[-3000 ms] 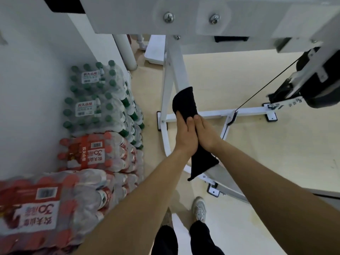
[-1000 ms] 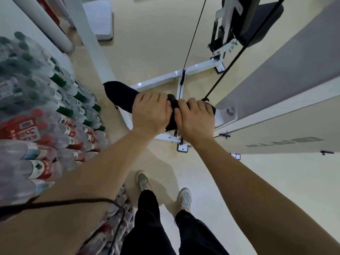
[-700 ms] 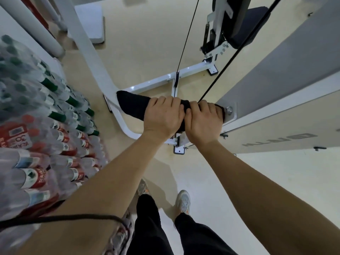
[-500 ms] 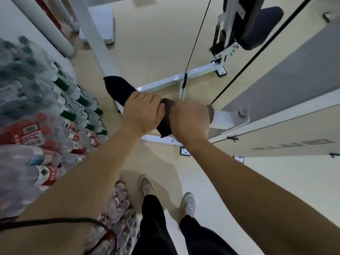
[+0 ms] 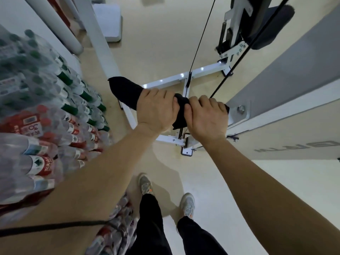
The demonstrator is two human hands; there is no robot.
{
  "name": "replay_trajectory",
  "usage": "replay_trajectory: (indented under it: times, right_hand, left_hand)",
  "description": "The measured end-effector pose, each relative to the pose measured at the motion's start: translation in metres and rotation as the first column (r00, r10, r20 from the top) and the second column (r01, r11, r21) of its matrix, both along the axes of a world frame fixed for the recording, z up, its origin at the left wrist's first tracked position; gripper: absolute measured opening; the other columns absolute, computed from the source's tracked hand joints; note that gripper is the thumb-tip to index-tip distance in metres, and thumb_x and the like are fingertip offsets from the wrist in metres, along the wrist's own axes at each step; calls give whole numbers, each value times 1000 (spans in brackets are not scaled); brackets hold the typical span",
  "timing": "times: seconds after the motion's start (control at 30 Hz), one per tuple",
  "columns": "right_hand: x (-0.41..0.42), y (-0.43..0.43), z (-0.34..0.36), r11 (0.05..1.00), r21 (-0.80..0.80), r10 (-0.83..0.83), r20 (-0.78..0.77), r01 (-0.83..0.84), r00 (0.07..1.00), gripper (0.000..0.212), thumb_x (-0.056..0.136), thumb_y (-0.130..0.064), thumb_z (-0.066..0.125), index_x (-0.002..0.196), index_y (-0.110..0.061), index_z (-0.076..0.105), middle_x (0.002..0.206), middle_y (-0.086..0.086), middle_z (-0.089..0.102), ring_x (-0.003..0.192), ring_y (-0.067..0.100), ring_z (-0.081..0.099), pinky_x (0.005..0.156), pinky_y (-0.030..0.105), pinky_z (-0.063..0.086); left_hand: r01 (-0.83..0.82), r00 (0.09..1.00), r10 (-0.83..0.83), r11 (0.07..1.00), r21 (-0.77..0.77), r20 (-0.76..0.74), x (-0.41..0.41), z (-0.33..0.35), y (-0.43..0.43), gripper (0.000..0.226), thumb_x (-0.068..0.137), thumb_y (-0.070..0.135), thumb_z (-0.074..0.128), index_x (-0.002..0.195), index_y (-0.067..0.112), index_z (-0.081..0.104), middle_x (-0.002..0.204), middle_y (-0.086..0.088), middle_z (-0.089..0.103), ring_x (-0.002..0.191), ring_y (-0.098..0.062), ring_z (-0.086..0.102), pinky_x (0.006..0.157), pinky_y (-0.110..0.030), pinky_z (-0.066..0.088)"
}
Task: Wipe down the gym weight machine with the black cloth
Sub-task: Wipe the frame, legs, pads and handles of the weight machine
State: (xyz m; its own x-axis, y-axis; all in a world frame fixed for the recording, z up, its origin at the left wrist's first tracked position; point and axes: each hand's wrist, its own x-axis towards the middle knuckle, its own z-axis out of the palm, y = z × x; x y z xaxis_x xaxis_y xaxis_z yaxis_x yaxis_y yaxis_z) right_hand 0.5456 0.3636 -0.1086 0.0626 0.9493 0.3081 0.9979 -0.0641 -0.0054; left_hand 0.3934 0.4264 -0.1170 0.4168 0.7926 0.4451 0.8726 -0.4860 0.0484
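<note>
Both forearms are bare to the frame's edge, with no sleeve showing, and neither the left hand (image 5: 156, 109) nor the right hand (image 5: 207, 118) wears a glove. Below are long black trousers (image 5: 152, 227) and grey lace-up sneakers (image 5: 187, 205) with what may be orange accents, blurred here.

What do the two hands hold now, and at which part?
Both hold the black cloth: left hand near its middle, right hand at its right end.

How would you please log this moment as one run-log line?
left hand: gripping black cloth | right hand: gripping same cloth | cloth: wrapped over white machine frame bar
</note>
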Motion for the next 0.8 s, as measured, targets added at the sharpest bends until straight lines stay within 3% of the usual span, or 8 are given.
replay_trajectory:
  times: [0.13,0.27,0.4,0.5,0.57,0.63,0.73,0.8]
  right_hand:
    - [12,-10,4,997,-10,-81,-69,81,994,33,101,-33,37,93,-13,62,84,8,63,78,34,58,72,39,40]
    - [-20,-5,5,981,-91,-181,-129,171,975,35,101,-35,36,108,-14,63,99,9,66,94,35,57,92,46,39]
    - [-74,11,8,993,-117,-27,-145,10,989,40,102,-34,35,126,-14,59,113,11,66,104,37,57,99,49,37]
    - [-90,21,15,975,-215,-4,-252,-52,968,39,104,-34,35,132,-16,55,123,9,64,116,35,53,104,47,33]
    - [-81,22,22,967,-234,11,-369,-104,930,37,103,-34,41,133,-20,56,123,7,64,116,34,54,103,46,36]
    - [-70,19,33,971,-195,18,-510,-136,860,32,97,-27,52,126,-18,63,118,7,66,110,32,59,95,43,45]
    - [-61,4,52,973,-199,1,-510,-120,860,26,94,-21,58,118,-17,68,119,6,64,110,29,56,88,39,46]
    - [-65,-15,62,953,-242,31,-514,-180,857,23,96,-22,58,117,-20,67,117,2,61,107,24,56,80,36,46]
  left_hand:
    - [46,999,-45,994,-97,10,26,4,-15,33,99,31,38,85,14,62,78,-5,65,74,-26,59,77,-40,44]
    - [187,982,-185,975,-117,24,-1,8,-15,36,103,32,35,101,12,65,92,-4,67,85,-26,60,85,-39,45]
    - [112,993,-101,974,-197,65,-68,9,-4,41,104,33,36,121,9,64,120,-7,66,117,-29,57,107,-43,39]
    - [99,992,-62,922,-374,109,-86,26,0,44,104,34,37,130,11,63,133,-4,63,135,-27,48,114,-41,34]
    - [66,993,-13,894,-444,121,-80,44,-3,35,103,31,46,127,15,66,129,0,65,131,-21,50,106,-37,42]
    - [3,982,81,898,-439,172,-72,60,-14,25,99,30,54,113,18,70,114,3,69,114,-18,58,86,-37,50]
    - [-68,956,196,873,-483,220,-70,68,-42,14,92,34,64,92,21,66,93,5,68,87,-16,61,65,-29,39]
    - [-78,941,251,813,-576,226,-78,68,-65,19,85,35,70,77,24,57,77,8,60,74,-16,59,60,-31,39]
